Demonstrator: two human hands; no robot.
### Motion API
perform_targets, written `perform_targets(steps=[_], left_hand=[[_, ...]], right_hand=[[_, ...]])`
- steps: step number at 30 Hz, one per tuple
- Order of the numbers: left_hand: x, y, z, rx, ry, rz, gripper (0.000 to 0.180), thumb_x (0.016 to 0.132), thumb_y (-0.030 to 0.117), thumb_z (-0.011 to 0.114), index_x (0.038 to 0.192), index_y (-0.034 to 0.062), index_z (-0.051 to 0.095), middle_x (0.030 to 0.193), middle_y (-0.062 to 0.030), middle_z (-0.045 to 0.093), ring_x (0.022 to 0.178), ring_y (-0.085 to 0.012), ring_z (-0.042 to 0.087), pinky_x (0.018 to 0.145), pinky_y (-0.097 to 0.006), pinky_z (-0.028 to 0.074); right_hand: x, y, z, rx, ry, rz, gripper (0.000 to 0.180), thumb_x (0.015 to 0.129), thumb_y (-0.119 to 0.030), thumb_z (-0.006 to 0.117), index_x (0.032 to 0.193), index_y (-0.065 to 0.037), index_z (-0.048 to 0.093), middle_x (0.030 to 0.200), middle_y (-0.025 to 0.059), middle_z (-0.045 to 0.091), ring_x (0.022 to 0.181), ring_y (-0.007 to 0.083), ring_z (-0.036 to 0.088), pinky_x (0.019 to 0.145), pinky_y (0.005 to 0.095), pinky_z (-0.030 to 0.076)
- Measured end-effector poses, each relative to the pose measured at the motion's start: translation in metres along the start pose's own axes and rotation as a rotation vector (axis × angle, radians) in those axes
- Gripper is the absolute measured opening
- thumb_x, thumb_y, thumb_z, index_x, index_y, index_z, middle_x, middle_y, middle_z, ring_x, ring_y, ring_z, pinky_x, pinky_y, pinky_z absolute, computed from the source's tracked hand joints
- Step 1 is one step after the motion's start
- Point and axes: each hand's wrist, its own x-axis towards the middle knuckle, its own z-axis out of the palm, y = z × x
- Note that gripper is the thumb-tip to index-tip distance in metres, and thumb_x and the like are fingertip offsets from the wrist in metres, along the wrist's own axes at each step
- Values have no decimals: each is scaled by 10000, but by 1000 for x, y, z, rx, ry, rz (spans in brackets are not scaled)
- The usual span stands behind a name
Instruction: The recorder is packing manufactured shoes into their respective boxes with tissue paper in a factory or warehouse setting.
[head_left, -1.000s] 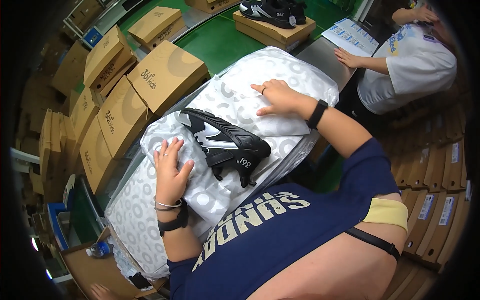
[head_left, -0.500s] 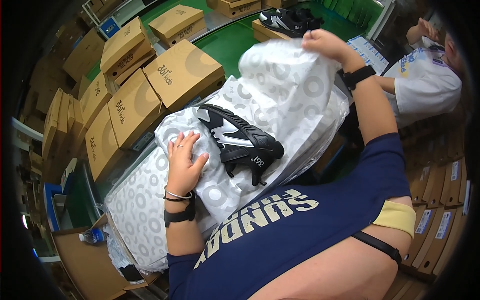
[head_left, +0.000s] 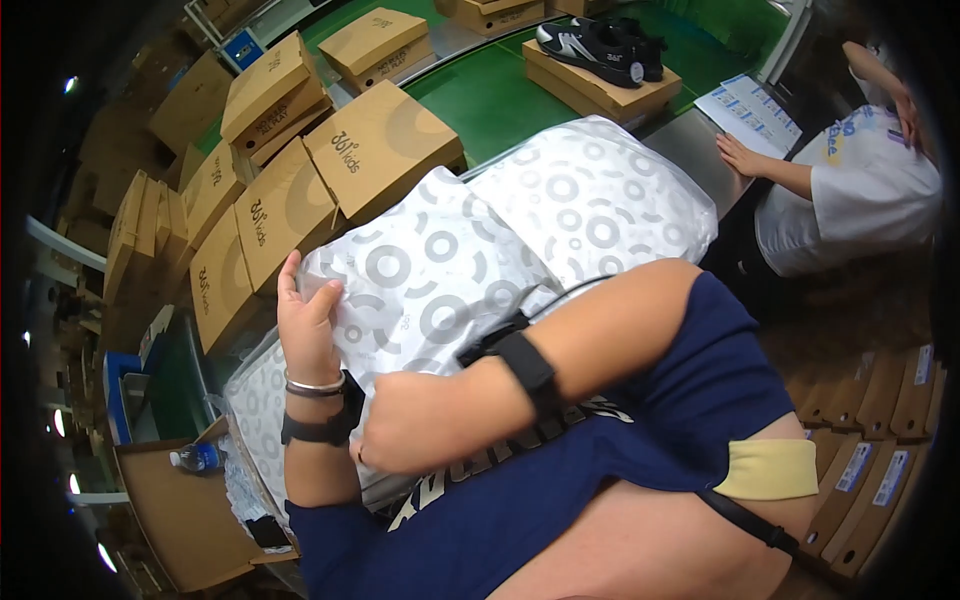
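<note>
A sheet of white wrapping paper with grey rings lies folded over in front of me, and the black-and-white shoe seen earlier is hidden. My left hand rests at the paper's left edge, thumb on top and fingers stretched out. My right hand is closed low at the near side, its arm crossing my body; its fingertips are hidden, but it appears to grip the paper's near edge. More patterned paper in a stack spreads beyond the sheet to the right.
Brown shoe boxes stand in rows at the left and back. A pair of black shoes sits on a box at the far side. To the right, a person in a white shirt has a hand by a printed sheet. An open carton with a bottle is lower left.
My right hand has swung from far right down and left to the near side, bringing the paper over the shoe. My left hand has shifted left to the paper's edge.
</note>
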Motion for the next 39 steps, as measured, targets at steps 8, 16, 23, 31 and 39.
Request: perform_targets(steps=[8, 16, 23, 31, 39], left_hand=[[46, -53, -38, 846, 179, 482, 477, 739, 43, 557, 1199, 37, 432, 994, -195, 580, 912, -288, 570, 823, -323, 424], [50, -44, -12, 1055, 278, 305, 401, 786, 68, 517, 1179, 57, 440, 852, -230, 586, 765, -376, 568, 659, -402, 449], [43, -52, -14, 1086, 249, 283, 314, 792, 103, 514, 1104, 78, 495, 865, -203, 595, 768, -360, 571, 650, -405, 451], [49, -70, -36, 932, 228, 351, 308, 790, 113, 501, 1095, 75, 492, 783, -183, 595, 709, -349, 571, 620, -403, 448], [20, -39, -17, 1171, 300, 738, 348, 681, 71, 604, 1028, 67, 581, 1089, -135, 498, 959, -298, 483, 831, -372, 394]], right_hand=[[-48, 167, -65, -84, 361, 661, 337, 689, -309, 654, 932, -79, 612, 704, 113, 594, 683, 277, 588, 630, 333, 469], [-72, 350, 75, -793, -78, 792, 565, 835, -333, 441, 1357, -244, 244, 1259, 196, 410, 1132, 379, 418, 880, 463, 358], [-39, 315, 31, -181, 480, 884, 694, 690, -218, 602, 1279, -7, 302, 1010, 248, 547, 882, 332, 568, 781, 378, 447], [-125, 327, -10, 880, 1504, 1157, 366, 751, -145, 484, 1051, 37, 380, 953, 147, 531, 816, 251, 585, 647, 398, 522], [-186, 266, -22, 827, 775, 1297, 528, 779, -194, 604, 1167, 7, 307, 915, 103, 533, 741, 179, 567, 520, 295, 481]])
